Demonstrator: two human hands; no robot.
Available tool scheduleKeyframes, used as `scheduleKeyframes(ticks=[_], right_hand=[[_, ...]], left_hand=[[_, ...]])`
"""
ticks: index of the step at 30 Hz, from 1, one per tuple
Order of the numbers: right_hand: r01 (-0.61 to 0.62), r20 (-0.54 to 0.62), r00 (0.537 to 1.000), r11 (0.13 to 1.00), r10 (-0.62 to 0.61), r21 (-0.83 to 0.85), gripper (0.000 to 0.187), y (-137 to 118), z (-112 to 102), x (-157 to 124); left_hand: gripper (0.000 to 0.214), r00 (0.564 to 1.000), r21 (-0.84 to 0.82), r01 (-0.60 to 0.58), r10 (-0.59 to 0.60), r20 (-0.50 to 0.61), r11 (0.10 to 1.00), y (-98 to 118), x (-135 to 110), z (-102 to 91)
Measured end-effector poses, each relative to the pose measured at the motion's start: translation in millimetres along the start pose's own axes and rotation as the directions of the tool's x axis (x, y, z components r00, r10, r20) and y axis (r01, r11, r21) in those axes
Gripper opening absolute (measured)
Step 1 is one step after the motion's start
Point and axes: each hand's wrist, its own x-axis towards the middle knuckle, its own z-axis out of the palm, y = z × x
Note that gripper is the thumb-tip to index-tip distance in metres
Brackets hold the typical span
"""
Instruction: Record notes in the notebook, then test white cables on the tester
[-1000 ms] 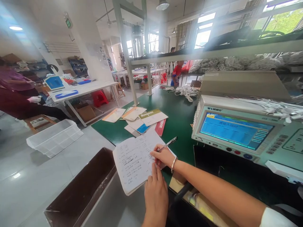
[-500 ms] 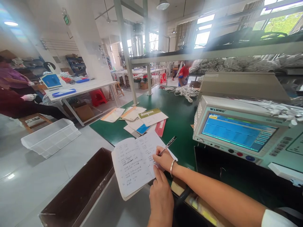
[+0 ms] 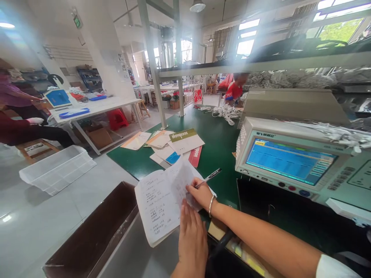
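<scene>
An open notebook (image 3: 155, 216) with handwritten pages lies at the near corner of the green table, and one of its leaves (image 3: 182, 173) stands partly raised near the fold. My right hand (image 3: 199, 193), wearing a bangle at the wrist, is closed around a pen (image 3: 212, 175) whose upper end points up and to the right. That hand rests on the right-hand page. Below it, my left hand (image 3: 191, 235) lies with fingers stretched out along the notebook's lower edge, fingertips against the paper. Whether the right fingers also pinch the raised leaf, I cannot tell.
Several closed notebooks (image 3: 187, 141) lie beyond on the green table (image 3: 214, 135). A tester with a blue screen (image 3: 290, 160) stands at right, white cables (image 3: 226, 112) behind. A brown box (image 3: 95, 231) and a clear plastic crate (image 3: 58, 170) are at left. Other people sit or stand farther off.
A leaf of the notebook has lifted, and different writing shows on the left page. My left hand has flattened, its fingers stretched out. The right hand still holds the pen, now tilted lower.
</scene>
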Motion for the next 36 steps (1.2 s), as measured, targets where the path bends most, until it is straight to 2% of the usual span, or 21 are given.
scheduleKeyframes(ticks=[4,7,11,14,20,29,36], right_hand=[[-0.028,0.046,0.999,0.998,0.025,0.053,0.021,-5,-2,-4],[-0.017,0.071,0.997,0.998,0.013,0.065,0.019,-10,-4,-7],[-0.038,0.095,0.995,0.998,0.033,0.046,0.018,-14,-4,-9],[-0.058,0.094,0.994,0.998,0.059,-0.008,0.018,-10,-1,-9],[0.056,0.014,0.998,0.988,-0.054,-0.142,0.018,0,0,-5],[0.138,0.083,0.989,0.969,-0.123,-0.206,0.018,3,0,-4],[0.150,0.114,0.985,0.963,-0.127,-0.224,0.016,2,0,-5]], left_hand=[[0.057,0.999,0.056,0.040,-0.040,0.004,0.998,-9,-2,0.3],[0.055,0.997,0.102,0.079,-0.081,0.019,0.992,-15,-7,4.4],[0.053,0.999,0.011,0.030,-0.030,0.033,0.999,-18,-9,10.7],[0.049,0.997,-0.048,0.069,-0.067,0.051,0.996,-19,-10,11.8],[0.044,0.994,-0.135,0.097,-0.090,0.056,0.986,-17,-12,9.0],[0.042,0.978,-0.205,0.208,-0.204,0.041,0.957,-7,-8,10.1],[0.042,0.976,-0.246,0.217,-0.212,0.047,0.945,-7,-9,11.7]])
